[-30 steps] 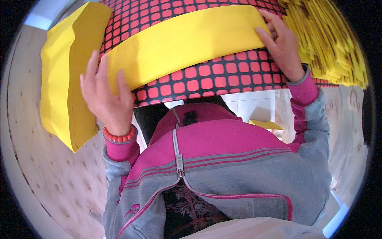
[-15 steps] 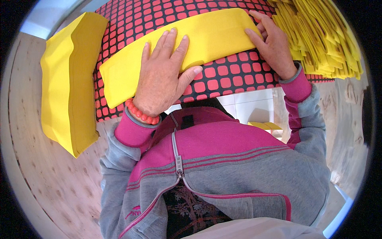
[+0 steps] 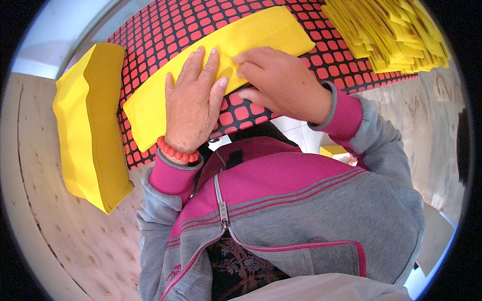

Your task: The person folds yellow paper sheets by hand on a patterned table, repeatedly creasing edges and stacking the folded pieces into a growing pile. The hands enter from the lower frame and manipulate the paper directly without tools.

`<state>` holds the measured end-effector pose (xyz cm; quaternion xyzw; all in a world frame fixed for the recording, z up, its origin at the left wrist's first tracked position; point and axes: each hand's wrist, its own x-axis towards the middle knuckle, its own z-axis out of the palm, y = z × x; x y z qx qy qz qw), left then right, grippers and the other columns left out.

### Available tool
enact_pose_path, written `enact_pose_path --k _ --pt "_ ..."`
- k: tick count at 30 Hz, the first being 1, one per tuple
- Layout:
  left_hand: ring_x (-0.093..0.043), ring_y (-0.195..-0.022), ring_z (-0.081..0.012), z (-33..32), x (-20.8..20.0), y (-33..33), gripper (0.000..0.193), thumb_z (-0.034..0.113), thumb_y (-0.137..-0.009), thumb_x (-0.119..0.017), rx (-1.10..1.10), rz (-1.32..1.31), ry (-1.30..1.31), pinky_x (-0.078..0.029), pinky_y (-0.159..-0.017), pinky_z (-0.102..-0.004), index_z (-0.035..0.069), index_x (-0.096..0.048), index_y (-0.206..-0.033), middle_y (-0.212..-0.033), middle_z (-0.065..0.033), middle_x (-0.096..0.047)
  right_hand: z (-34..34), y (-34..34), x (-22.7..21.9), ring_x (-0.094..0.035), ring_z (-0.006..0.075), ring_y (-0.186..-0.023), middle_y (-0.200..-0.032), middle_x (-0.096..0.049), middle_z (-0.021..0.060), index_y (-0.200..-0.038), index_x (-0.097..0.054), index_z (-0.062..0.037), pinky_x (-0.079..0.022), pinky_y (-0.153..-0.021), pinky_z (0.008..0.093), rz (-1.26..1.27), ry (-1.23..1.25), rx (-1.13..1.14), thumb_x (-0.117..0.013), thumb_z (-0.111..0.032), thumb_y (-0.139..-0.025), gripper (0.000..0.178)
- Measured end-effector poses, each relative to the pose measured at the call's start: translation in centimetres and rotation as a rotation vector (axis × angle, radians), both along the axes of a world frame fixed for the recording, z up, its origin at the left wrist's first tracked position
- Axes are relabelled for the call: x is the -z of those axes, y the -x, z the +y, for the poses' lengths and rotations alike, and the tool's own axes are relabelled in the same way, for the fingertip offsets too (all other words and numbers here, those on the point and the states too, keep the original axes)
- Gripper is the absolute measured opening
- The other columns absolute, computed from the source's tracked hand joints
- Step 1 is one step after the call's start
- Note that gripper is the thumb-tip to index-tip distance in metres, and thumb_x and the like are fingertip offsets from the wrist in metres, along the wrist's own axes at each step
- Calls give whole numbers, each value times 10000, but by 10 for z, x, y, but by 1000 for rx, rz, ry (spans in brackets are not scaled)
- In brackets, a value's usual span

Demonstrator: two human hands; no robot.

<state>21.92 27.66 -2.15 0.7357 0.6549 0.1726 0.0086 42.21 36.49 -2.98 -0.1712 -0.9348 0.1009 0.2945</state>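
A long folded piece of yellow fabric [image 3: 266,32] lies slantwise across a red-and-black checked surface. My left hand [image 3: 191,100], with a red bead bracelet at the wrist, rests flat on the fabric's left half, fingers spread. My right hand [image 3: 286,83] is over the middle of the fabric's near edge, close to my left hand. Its fingers are bent, with a gap between thumb and forefinger, and nothing shows in its grasp. The fingertips are slightly blurred, so I cannot tell how firmly they touch the fabric.
The checked cover [image 3: 155,30] lies on a pale wooden table [image 3: 35,165]. On the left stands a bulky folded yellow fabric bundle [image 3: 93,130]. A thick pile of folded yellow fabric pieces [image 3: 386,35] is at the far right. Something yellow [image 3: 332,150] shows below the table edge.
My right hand has left the fabric's right end and moved left to its middle, beside my left hand. My left hand stays flat on the fabric. The view has shifted slightly.
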Motion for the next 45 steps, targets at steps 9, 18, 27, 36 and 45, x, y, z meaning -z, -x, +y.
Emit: enact_pose_path --k 9,18,27,36,45 --pt "-424 -1442 -368 1 4 -7 555 412 -1021 -560 -17 95 -20 -299 -1089 -724 125 -516 -1494 -1565 -221 -420 3 -37 -8 -652 313 -970 -1026 -638 128 -986 -648 -41 -541 -788 414 40 -227 336 -766 -363 -816 383" --pt "-400 -1450 -406 -2 2 -7 567 429 -1008 -574 3 87 -9 -271 -1083 -749 153 -515 -1500 -1576 -242 -392 -2 -62 -5 -664 313 -949 -1032 -663 131 -965 -656 -48 -540 -799 428 -71 -192 398 -761 -376 -831 370" --pt "-458 -1383 -406 -8 15 -4 532 419 -1011 -558 -14 77 -107 -323 -1063 -703 158 -524 -1473 -1499 -231 -464 42 -9 -22 -537 378 -1318 -1441 -548 221 -1348 -581 6 -440 -1082 427 -120 -67 56 -626 -246 -999 433" --pt "-610 -1103 -376 -64 -4 15 336 295 -928 -687 -150 -11 -109 -527 -904 -451 57 -657 -1164 -1229 -171 -627 41 4 -5 -488 369 -1387 -1520 -485 229 -1417 -533 23 -397 -1146 406 -279 -31 107 -706 -330 -941 618" --pt "-508 -1332 -376 -91 -7 32 500 294 -927 -690 -209 122 -45 -332 -1150 -574 56 -599 -1357 -1448 -221 -518 33 8 -9 -506 386 -1362 -1498 -504 224 -1406 -542 13 -413 -1129 413 -220 -102 98 -743 -312 -910 626"
